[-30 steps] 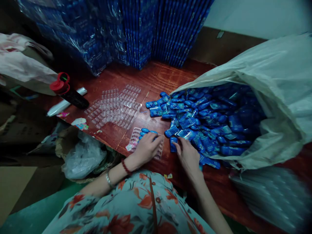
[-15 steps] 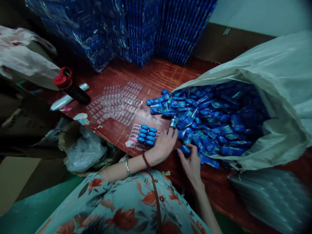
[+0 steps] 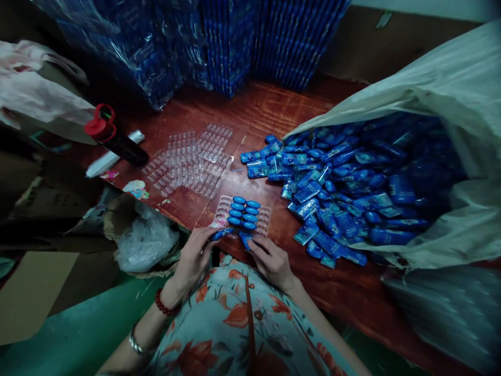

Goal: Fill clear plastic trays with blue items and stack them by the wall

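Note:
Fingers of my left hand [image 3: 194, 254] are closed on a small blue packet [image 3: 222, 233] at the table's front edge. My right hand [image 3: 273, 260] pinches another blue packet [image 3: 245, 239] just to the right of it. Directly beyond both hands lies a clear blister tray [image 3: 263, 219], with several glossy blue oval pieces [image 3: 250, 211] in two columns on its middle. More clear trays [image 3: 188, 162] overlap farther back on the left. On the right, a heap of blue packets [image 3: 336, 183] spills from the mouth of a large white sack [image 3: 407, 99].
A black bottle with a red lid [image 3: 125, 146] leans over a white roll [image 3: 105, 163] on the left. Tall stacks of blue packages [image 3: 230, 47] stand at the back of the red-brown table [image 3: 258, 99]. A crumpled plastic bag [image 3: 144, 240] is below the left edge.
Both hands have moved left, from beside the heap to the front of the blister tray, each with a blue packet. The view has shifted slightly.

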`<state>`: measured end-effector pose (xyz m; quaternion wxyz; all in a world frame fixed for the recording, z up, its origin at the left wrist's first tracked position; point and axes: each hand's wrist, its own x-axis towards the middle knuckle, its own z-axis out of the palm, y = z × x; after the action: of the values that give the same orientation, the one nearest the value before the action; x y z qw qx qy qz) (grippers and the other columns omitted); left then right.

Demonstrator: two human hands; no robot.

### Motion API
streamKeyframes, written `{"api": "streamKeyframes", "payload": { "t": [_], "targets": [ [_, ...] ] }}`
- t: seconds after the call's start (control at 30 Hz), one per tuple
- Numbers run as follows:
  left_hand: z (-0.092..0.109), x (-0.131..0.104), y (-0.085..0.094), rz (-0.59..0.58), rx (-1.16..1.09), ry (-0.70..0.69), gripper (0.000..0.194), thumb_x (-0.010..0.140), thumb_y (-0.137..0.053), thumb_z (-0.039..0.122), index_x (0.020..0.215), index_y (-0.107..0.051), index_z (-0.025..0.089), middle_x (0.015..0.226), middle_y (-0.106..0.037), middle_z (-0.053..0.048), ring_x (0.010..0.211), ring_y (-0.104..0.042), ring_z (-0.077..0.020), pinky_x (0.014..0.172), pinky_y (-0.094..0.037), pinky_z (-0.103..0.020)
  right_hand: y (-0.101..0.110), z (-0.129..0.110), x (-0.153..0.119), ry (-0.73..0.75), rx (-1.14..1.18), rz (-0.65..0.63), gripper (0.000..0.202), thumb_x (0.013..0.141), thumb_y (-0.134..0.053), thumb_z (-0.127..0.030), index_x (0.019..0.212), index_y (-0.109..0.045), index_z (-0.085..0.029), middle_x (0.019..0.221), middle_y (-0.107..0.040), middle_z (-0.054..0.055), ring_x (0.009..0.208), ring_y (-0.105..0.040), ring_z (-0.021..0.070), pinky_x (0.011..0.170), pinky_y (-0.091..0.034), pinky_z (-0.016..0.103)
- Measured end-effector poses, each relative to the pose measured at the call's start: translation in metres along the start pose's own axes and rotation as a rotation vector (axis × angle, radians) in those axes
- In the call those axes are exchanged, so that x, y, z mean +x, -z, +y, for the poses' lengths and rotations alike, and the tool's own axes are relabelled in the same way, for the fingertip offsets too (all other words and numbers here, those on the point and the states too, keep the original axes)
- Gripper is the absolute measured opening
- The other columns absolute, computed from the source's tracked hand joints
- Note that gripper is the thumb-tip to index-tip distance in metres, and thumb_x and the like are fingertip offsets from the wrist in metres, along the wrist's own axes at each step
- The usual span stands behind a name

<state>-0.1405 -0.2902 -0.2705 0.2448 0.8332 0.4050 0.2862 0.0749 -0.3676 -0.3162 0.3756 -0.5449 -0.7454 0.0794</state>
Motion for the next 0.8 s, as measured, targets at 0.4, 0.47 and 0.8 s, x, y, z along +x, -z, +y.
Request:
{"api": "streamKeyframes", "payload": {
  "t": [0.4, 0.47, 0.8],
  "targets": [
    [-0.028, 0.006, -0.008, -0.162, 0.121, -0.517, 0.044, 0.094, -0.032, 0.010, 0.137, -0.035, 0.013, 0.109, -0.062, -0.014, 0.109, -0.054, -0.0208, 0.088, -0.052, -0.038, 0.018, -0.013, 0.031, -0.046, -0.319, -0.327, 0.024, 0.090, -0.042, -0.014, 0.103, -0.062, -0.014, 0.085, -0.060, 0.007, 0.077, -0.055, 0.0154, 0.066, -0.045, 0.024],
    [-0.021, 0.010, -0.005, -0.184, 0.105, -0.547, 0.044, 0.094, -0.031, 0.010, 0.138, -0.034, 0.012, 0.110, -0.061, -0.014, 0.111, -0.053, -0.0213, 0.089, -0.052, -0.038, 0.024, -0.013, 0.038, -0.074, -0.304, -0.398, 0.022, 0.091, -0.043, -0.015, 0.104, -0.061, -0.016, 0.088, -0.060, 0.007, 0.079, -0.055, 0.0153, 0.068, -0.045, 0.024],
    [-0.021, 0.006, -0.029, -0.142, 0.092, -0.467, 0.043, 0.093, -0.033, 0.010, 0.136, -0.036, 0.013, 0.109, -0.060, -0.014, 0.107, -0.055, -0.0208, 0.085, -0.054, -0.036, 0.034, -0.022, 0.071, -0.157, -0.313, -0.723, 0.021, 0.090, -0.044, -0.010, 0.100, -0.059, -0.018, 0.096, -0.059, 0.006, 0.088, -0.056, 0.0170, 0.073, -0.044, 0.027]
  ]
}}
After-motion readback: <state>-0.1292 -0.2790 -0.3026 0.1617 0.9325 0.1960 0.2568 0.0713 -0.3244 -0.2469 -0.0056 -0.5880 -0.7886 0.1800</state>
